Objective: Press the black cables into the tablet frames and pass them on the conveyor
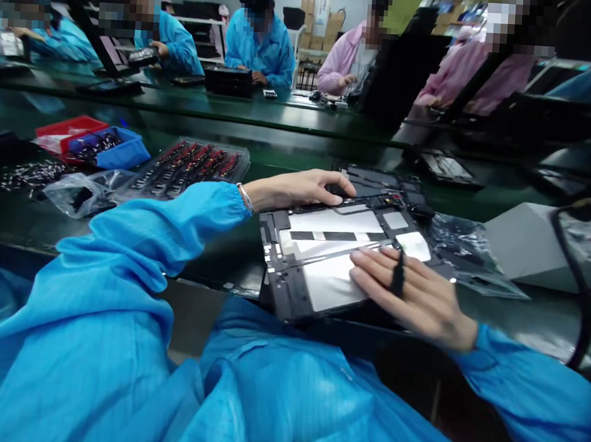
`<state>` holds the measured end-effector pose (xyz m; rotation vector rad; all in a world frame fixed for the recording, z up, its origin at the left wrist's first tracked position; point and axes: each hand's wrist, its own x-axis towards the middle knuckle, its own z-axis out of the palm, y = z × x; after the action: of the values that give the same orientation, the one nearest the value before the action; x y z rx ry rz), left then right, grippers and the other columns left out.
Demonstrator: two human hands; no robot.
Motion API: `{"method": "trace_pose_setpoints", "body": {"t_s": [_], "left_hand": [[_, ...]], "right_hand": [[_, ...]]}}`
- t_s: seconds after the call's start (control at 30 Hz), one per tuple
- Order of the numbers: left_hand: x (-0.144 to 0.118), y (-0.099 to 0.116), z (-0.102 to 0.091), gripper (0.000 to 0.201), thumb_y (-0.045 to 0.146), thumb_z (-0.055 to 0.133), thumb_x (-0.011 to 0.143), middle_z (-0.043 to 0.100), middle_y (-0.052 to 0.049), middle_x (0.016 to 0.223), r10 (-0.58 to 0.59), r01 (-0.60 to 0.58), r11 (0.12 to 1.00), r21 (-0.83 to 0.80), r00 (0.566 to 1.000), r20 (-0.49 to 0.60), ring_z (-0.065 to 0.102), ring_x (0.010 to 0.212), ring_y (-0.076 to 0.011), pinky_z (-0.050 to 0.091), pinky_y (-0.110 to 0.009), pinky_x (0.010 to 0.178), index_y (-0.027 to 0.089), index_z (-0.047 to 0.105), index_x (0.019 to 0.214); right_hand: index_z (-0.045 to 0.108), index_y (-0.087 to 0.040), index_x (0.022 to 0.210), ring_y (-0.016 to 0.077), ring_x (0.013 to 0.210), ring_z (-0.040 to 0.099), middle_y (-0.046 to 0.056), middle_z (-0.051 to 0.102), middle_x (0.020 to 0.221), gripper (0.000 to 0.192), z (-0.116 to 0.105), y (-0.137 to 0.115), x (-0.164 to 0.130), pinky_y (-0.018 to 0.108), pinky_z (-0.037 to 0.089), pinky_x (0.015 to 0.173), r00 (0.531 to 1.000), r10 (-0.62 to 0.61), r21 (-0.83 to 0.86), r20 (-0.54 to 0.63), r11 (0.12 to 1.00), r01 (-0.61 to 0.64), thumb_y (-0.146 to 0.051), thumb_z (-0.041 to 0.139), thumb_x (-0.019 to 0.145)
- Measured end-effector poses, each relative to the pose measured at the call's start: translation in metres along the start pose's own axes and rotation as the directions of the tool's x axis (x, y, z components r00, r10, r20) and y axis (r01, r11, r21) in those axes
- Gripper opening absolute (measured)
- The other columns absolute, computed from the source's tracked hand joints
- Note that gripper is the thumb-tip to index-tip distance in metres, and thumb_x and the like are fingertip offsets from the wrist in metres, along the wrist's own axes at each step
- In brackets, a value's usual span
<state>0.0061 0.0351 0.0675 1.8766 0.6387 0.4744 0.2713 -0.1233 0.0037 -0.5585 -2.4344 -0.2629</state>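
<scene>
The right hand [414, 296] lies flat on the lower right part of an opened tablet chassis [344, 250], fingers stretched out and close together, pressing on a silvery panel; a small black tool [398, 272] sticks up between two of its fingers, held there rather than gripped in a fist. The left hand [302, 189] reaches across from the left and rests palm down on the upper edge of the same chassis, fingers loosely spread and curved, clamped on nothing. The chassis sits at the near edge of the dark green workbench [213, 256], tilted slightly toward the person, with black strips and pale rectangles showing inside its frame. Just right of it lies crumpled clear plastic wrap [469, 248], and beyond that a grey box [529, 245] with a black cable [574, 285] looping over it. To the left stand a tray of small red and black parts [188, 168], a blue bin [112, 148] and a red bin [63, 130]. Across the bench, other people in blue and pink coats work at their own stations.
</scene>
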Motion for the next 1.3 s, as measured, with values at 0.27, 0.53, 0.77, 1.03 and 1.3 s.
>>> {"method": "trace_pose_setpoints", "body": {"t_s": [0.27, 0.53, 0.77, 1.03, 1.3], "left_hand": [[-0.036, -0.007, 0.034, 0.046, 0.062, 0.068, 0.096, 0.081, -0.011, 0.1, 0.068, -0.145, 0.895, -0.422, 0.979, -0.192, 0.08, 0.089, -0.0193, 0.063, -0.028, 0.08, 0.02, 0.052, 0.102], [-0.051, 0.002, 0.058, 0.046, 0.059, 0.068, 0.099, 0.064, 0.005, 0.053, 0.153, -0.222, 0.966, -0.133, 0.904, -0.399, 0.056, 0.038, -0.0063, 0.04, -0.013, 0.04, 0.02, 0.048, 0.084], [-0.043, -0.021, 0.064, 0.052, 0.061, 0.067, 0.099, 0.064, 0.003, 0.051, -0.051, -0.1, 0.909, -0.404, 0.937, -0.347, 0.057, 0.037, -0.0067, 0.037, -0.012, 0.038, 0.02, 0.044, 0.078], [-0.037, -0.031, 0.062, 0.05, 0.056, 0.064, 0.102, 0.061, 0.003, 0.049, -0.232, 0.057, 0.869, -0.491, 0.924, -0.304, 0.054, 0.035, -0.0052, 0.035, -0.011, 0.037, 0.019, 0.044, 0.076], [-0.037, -0.033, 0.064, 0.047, 0.053, 0.064, 0.103, 0.061, 0.003, 0.048, -0.244, 0.064, 0.865, -0.498, 0.92, -0.306, 0.054, 0.035, -0.0051, 0.035, -0.01, 0.036, 0.019, 0.045, 0.076]], "right_hand": [[0.081, -0.023, 0.084, 0.0233, 0.079, 0.071, 0.003, 0.073, 0.078, 0.009, 0.009, 0.007, 0.033, 0.042, 0.06, 0.09, 0.251, 0.686, 0.497, -0.683, 0.689, -0.528, -0.03, 0.085, 0.081], [0.077, -0.024, 0.089, 0.0266, 0.12, 0.07, 0.004, 0.077, 0.104, 0.027, 0.003, -0.004, 0.033, 0.05, 0.044, 0.124, 0.055, 0.988, 0.906, -0.141, 0.151, -0.395, -0.035, 0.094, 0.071], [0.081, -0.027, 0.103, 0.0317, 0.133, 0.066, 0.007, 0.074, 0.135, 0.029, 0.006, -0.006, 0.024, 0.05, 0.059, 0.113, 0.087, 0.988, 0.874, 0.124, -0.068, -0.481, -0.033, 0.09, 0.077], [0.079, -0.031, 0.117, 0.0276, 0.144, 0.058, 0.0, 0.07, 0.143, 0.036, 0.012, -0.006, 0.025, 0.047, 0.054, 0.12, 0.0, 0.931, 0.87, 0.364, -0.34, -0.356, -0.021, 0.081, 0.083], [0.078, -0.029, 0.117, 0.0295, 0.143, 0.059, 0.002, 0.07, 0.143, 0.036, 0.017, -0.004, 0.022, 0.051, 0.054, 0.119, 0.008, 0.927, 0.87, 0.374, -0.348, -0.35, -0.022, 0.082, 0.082]]}}
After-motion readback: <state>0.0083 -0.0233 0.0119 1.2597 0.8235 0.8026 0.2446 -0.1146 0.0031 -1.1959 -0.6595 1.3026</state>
